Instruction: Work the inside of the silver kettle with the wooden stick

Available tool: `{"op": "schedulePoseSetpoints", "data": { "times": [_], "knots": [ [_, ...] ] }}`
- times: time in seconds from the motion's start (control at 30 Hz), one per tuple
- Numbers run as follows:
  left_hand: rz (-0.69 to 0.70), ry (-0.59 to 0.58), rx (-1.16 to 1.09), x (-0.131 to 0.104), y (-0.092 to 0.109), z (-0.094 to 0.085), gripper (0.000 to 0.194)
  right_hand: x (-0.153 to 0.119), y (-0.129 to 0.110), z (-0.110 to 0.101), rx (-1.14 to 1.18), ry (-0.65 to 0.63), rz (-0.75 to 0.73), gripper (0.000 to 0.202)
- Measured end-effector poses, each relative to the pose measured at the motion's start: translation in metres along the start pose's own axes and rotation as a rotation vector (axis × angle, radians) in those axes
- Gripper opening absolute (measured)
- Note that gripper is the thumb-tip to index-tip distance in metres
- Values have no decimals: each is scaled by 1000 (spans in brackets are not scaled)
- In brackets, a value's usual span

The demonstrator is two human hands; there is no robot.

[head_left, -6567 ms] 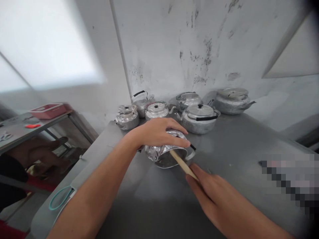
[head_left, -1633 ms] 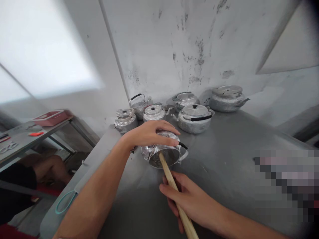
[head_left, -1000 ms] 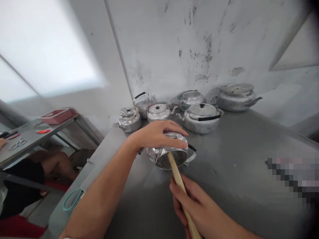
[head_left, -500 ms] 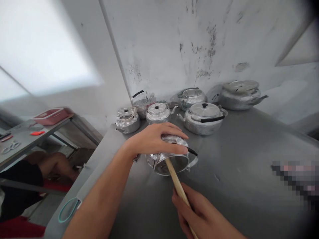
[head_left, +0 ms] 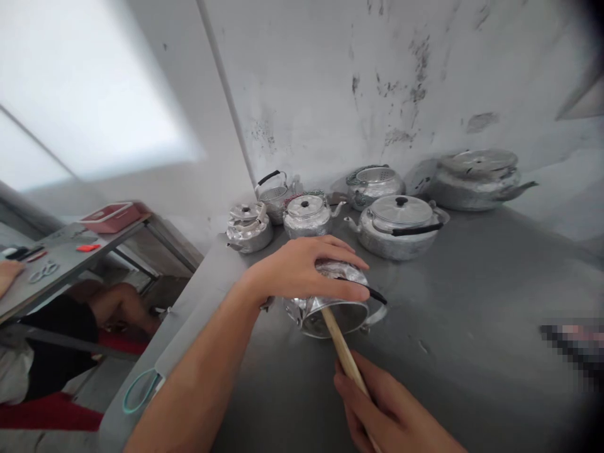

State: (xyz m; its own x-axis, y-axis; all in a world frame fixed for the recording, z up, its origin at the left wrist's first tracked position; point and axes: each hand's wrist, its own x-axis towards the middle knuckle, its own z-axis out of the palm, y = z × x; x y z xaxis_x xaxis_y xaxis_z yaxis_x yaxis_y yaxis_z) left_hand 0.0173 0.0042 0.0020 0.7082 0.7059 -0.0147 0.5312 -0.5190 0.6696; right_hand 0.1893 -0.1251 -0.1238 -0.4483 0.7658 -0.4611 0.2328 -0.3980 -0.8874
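Note:
A dented aluminium kettle point(head_left: 342, 272) lies tipped on the table, its open mouth facing me and its black-sleeved handle out to the right. My left hand point(head_left: 302, 270) grips it from above, with the thumb along the rim side and the fingers over the body. In my right hand point(head_left: 382, 402) is a wooden stick point(head_left: 345, 355), wrapped by the fingers. The stick's far end goes into the kettle's mouth, and its tip is hidden inside. No lid is on this kettle.
Several more aluminium kettles stand behind: a lidded one point(head_left: 401, 223), a small one point(head_left: 306, 217) and a large one point(head_left: 479, 179) by the wall. A teal loop point(head_left: 140, 391) lies at the grey table's left edge. Left, a person sits at another table holding a pink basket point(head_left: 111, 217) and scissors point(head_left: 43, 272).
The whole scene has shifted slightly to the right in view. Both hands keep their holds on the kettle and stick. A co-worker's hand now shows at the far left.

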Motion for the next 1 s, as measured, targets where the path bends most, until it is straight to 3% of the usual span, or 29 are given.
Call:
{"op": "schedulePoseSetpoints", "data": {
  "times": [0.13, 0.3, 0.67, 1.0],
  "knots": [
    [13, 0, 9, -1, -1, 0, 47, -1, -2, -1, 28, 31, -23, 45],
    [15, -10, -7, -1, -1, -1, 46, -4, -4, 3, -23, -28, 52, 37],
    [27, -14, 16, 0, 1, 0, 46, -9, -11, 0, 17, 38, -5, 40],
    [24, -12, 6, -1, 2, 1, 46, -8, -10, 4, 7, 36, 56, 39]
  ]
}}
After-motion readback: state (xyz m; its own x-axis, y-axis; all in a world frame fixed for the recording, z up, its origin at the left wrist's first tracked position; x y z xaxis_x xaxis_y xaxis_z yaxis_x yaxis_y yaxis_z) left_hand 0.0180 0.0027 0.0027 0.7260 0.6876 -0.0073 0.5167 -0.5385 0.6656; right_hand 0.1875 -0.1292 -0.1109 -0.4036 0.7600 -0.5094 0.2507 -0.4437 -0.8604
